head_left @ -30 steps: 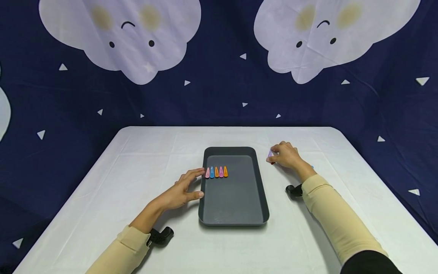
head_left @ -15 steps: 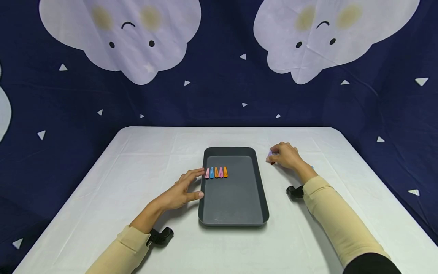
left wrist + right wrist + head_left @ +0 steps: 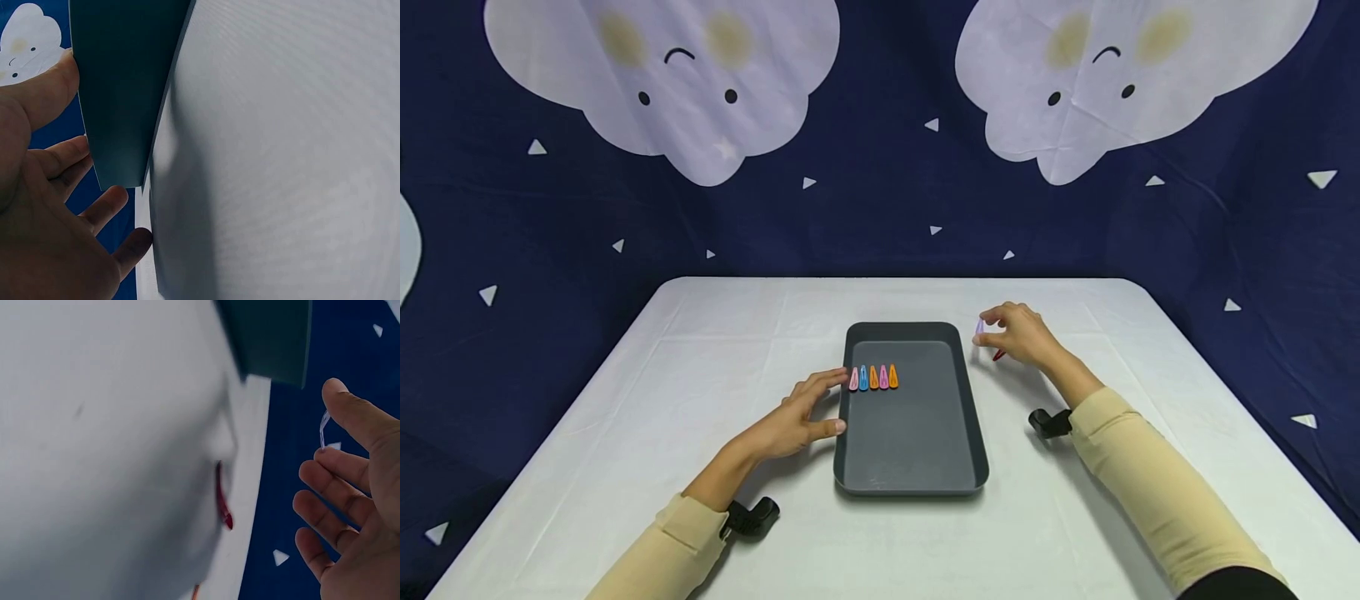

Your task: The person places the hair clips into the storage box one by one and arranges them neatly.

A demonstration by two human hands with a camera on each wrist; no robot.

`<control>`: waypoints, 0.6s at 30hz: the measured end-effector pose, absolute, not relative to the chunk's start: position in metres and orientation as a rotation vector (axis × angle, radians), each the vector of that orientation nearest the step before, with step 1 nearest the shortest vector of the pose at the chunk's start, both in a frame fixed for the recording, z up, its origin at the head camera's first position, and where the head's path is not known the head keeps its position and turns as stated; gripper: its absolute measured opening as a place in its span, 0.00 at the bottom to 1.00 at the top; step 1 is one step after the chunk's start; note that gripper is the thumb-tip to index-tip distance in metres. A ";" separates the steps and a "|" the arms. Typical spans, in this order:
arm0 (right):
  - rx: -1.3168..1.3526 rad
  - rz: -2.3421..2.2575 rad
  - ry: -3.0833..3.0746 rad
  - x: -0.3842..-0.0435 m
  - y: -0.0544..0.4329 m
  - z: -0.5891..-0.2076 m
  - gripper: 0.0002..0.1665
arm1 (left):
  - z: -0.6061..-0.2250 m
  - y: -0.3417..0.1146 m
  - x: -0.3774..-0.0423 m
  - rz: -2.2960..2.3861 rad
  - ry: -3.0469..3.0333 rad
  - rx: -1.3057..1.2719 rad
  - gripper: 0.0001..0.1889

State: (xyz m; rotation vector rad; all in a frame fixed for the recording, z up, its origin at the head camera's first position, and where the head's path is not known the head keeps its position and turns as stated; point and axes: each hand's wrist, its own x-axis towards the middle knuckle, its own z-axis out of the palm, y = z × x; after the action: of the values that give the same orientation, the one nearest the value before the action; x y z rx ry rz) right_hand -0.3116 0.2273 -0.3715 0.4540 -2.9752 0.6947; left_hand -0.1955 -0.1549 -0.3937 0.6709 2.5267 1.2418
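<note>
1. Presently, the right hand [image 3: 1019, 334] is pinching the purple clip [image 3: 980, 327], right of the tray [image 3: 917, 446] — long axis spanning thumb to fingertip.
2. The left hand [image 3: 795, 422], fingers extended, is touching the tray's left rim — farther from the clip.

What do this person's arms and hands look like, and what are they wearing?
The left hand and right hand wear no gloves. The left sleeve and right sleeve are plain beige, with cuffs at the wrists. Each wrist has a rounded black gadget. Farther up the right arm shows a black part, cut off by the picture's edge.
</note>
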 end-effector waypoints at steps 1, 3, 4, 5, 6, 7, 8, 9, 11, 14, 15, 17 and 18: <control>0.458 0.707 -2.972 -0.310 0.225 -0.369 0.32 | -0.394 -0.155 -0.195 1.242 2.526 0.670 0.37; 0.465 0.730 -2.966 -0.308 0.221 -0.365 0.32 | -0.393 -0.155 -0.195 1.243 2.526 0.673 0.37; 0.470 0.741 -2.963 -0.307 0.220 -0.363 0.32 | -0.393 -0.155 -0.195 1.244 2.526 0.674 0.37; 0.474 0.751 -2.960 -0.305 0.217 -0.360 0.32 | -0.393 -0.155 -0.195 1.245 2.527 0.675 0.36; 0.477 0.760 -2.958 -0.304 0.215 -0.358 0.32 | -0.393 -0.155 -0.195 1.246 2.527 0.677 0.36; 0.486 0.767 -2.954 -0.303 0.213 -0.356 0.32 | -0.393 -0.155 -0.195 1.248 2.527 0.678 0.36; 0.493 0.779 -2.950 -0.301 0.211 -0.354 0.32 | -0.393 -0.155 -0.195 1.249 2.526 0.680 0.36; 0.502 0.784 -2.944 -0.299 0.208 -0.352 0.31 | -0.393 -0.155 -0.195 1.249 2.527 0.680 0.36; 0.515 0.802 -2.933 -0.295 0.203 -0.348 0.31 | -0.393 -0.155 -0.195 1.251 2.527 0.680 0.36; 0.536 0.833 -2.922 -0.290 0.195 -0.346 0.32 | -0.393 -0.155 -0.195 1.254 2.527 0.679 0.36; 0.543 0.836 -2.921 -0.288 0.192 -0.345 0.32 | -0.393 -0.155 -0.195 1.254 2.527 0.679 0.36; 0.552 0.850 -2.924 -0.284 0.186 -0.345 0.32 | -0.393 -0.155 -0.195 1.254 2.526 0.677 0.36; 0.560 0.848 -2.924 -0.282 0.183 -0.346 0.31 | -0.393 -0.155 -0.195 1.254 2.525 0.676 0.36</control>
State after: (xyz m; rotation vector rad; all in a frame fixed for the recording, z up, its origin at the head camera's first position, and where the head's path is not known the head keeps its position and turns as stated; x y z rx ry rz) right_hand -0.2820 0.1832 -0.3460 0.5601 -2.9240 0.8483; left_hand -0.1945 -0.1552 -0.3930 0.6763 2.5252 1.2542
